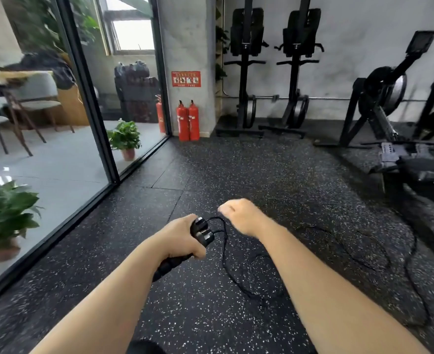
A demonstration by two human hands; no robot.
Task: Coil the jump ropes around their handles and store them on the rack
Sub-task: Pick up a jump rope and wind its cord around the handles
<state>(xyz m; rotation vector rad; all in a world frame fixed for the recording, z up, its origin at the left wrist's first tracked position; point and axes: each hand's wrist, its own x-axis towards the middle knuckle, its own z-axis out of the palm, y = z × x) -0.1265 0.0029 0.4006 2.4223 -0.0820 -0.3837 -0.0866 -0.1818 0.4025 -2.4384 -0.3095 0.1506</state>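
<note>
Two black handles (202, 232), side by side, gripped together, caps up toward one o'clock. Thin black rope (236, 274) leaving the caps, drooping to loose loops on the speckled floor toward four o'clock.

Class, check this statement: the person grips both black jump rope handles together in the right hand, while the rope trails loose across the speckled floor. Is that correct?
Not quite. The head view shows the left hand gripping both handles together, not the right. The right hand is beside them, blurred. The rope does trail loose across the speckled floor.
</note>
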